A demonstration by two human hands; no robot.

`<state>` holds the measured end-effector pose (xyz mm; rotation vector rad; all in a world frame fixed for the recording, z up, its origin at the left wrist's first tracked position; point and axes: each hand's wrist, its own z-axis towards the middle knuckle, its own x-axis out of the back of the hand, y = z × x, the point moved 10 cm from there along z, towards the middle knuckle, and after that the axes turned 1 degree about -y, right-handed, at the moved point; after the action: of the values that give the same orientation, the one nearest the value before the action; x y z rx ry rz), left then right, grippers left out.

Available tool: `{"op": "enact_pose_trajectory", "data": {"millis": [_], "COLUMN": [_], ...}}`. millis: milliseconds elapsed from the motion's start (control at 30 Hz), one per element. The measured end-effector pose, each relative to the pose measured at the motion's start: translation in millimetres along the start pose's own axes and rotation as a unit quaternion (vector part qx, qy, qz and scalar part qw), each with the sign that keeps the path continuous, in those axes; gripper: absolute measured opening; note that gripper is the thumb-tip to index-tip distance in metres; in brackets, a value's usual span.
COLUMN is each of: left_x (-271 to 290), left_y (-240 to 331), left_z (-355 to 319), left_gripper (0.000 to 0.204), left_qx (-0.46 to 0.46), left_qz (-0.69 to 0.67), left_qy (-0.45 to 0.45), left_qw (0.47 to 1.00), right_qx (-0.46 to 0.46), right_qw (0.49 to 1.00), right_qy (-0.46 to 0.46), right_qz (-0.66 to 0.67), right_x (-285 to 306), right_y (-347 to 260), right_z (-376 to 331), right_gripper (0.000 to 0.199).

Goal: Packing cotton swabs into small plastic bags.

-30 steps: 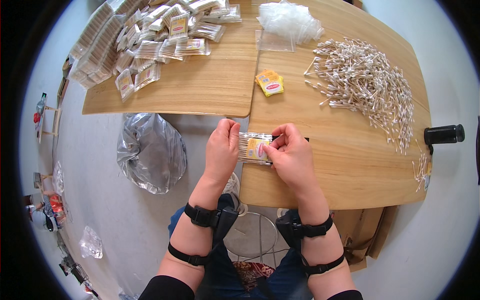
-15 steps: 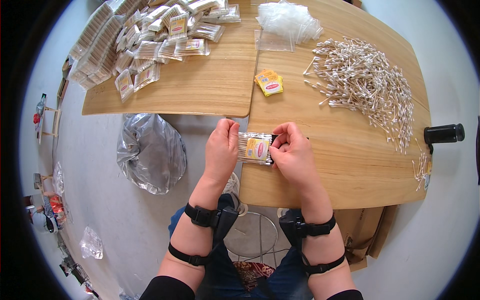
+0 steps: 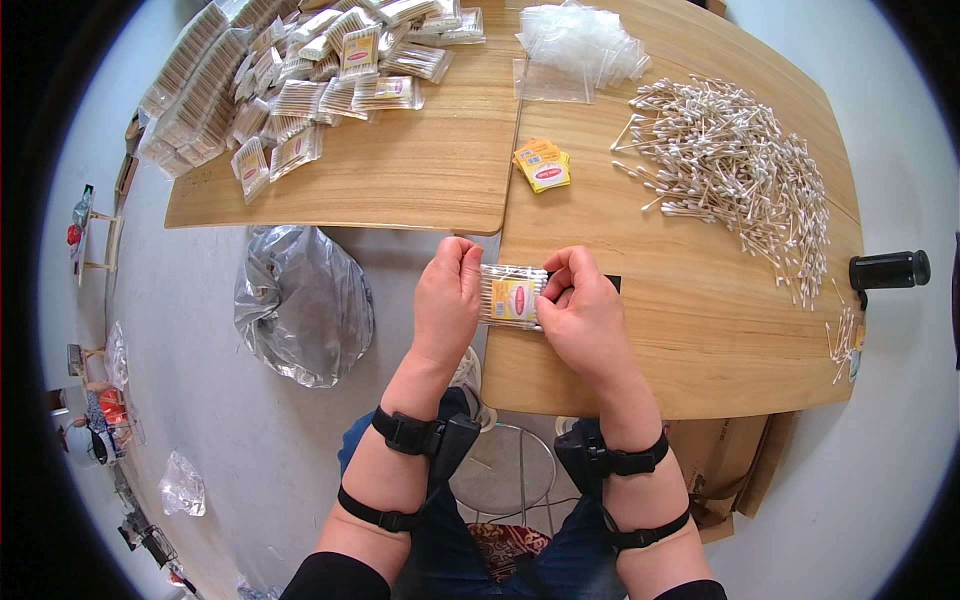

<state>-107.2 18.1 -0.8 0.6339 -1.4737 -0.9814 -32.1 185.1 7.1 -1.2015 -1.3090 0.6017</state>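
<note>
Swab packet: I have the flat row of cotton swabs [image 3: 500,280] at the left edge of the right tabletop [image 3: 680,345], between its front-left corner and the seam; its left end reaches across that edge in my view.
Card on it: a yellow-and-orange card [image 3: 514,299] lies on the swabs, face up to my camera.
Left hand: I see the left hand [image 3: 445,295] with thumb and fingers pinched narrow on the row's left end.
Right hand: the right hand [image 3: 582,310] has thumb and forefinger curled in a narrow pinch at the row's right end.
Dark piece: something flat and black [image 3: 613,284] shows beside the right hand; I cannot tell what it is.
Spare cards: a small fanned stack [image 3: 546,168] sits near the seam, at the right tabletop's left edge.
Clear bags: a loose heap [image 3: 582,45] lies toward the far-left corner of that top.
Loose swabs: a broad pile [image 3: 735,165] spreads toward the right edge, with a few stray swabs [image 3: 841,340] near the front-right corner.
Packed swabs: many packets [image 3: 340,70] crowd the far-left part of the left tabletop [image 3: 400,175].
Floor: a grey plastic bag [image 3: 305,310] stands by the left tabletop's front edge.
</note>
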Motion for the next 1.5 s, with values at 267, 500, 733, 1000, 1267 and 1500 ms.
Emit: {"op": "enact_pose_trajectory", "data": {"millis": [267,500,733,1000,1267,1500], "left_x": [0,2,5,14,14,-8], "left_y": [-1,-4,10,8,64,91], "left_z": [-2,-5,1,6,-3,-14], "left_gripper": [0.020,0.019,0.019,0.020,0.006,0.012], "left_qx": [0.009,0.006,-0.044,-0.049,-0.183,-0.239], "left_qz": [0.004,0.003,0.036,0.062,0.111,0.118], "left_qy": [-0.001,0.004,0.026,0.004,0.066,0.063], "left_qw": [1.000,1.000,0.998,0.997,0.975,0.962], "right_qx": [-0.012,-0.011,0.066,0.013,-0.006,-0.184], "right_qw": [0.999,0.998,0.988,0.987,0.805,0.826], "right_qy": [-0.026,-0.041,0.004,0.156,0.450,0.283], "right_qz": [-0.026,-0.050,-0.142,-0.026,-0.387,-0.453], "right_x": [-2,-10,-5,92,297,300], "right_y": [-3,-7,-31,15,100,121], "right_z": [-3,-7,-10,1,-62,-54], "right_gripper": [0.033,0.034,0.035,0.023,0.059,0.063]}}
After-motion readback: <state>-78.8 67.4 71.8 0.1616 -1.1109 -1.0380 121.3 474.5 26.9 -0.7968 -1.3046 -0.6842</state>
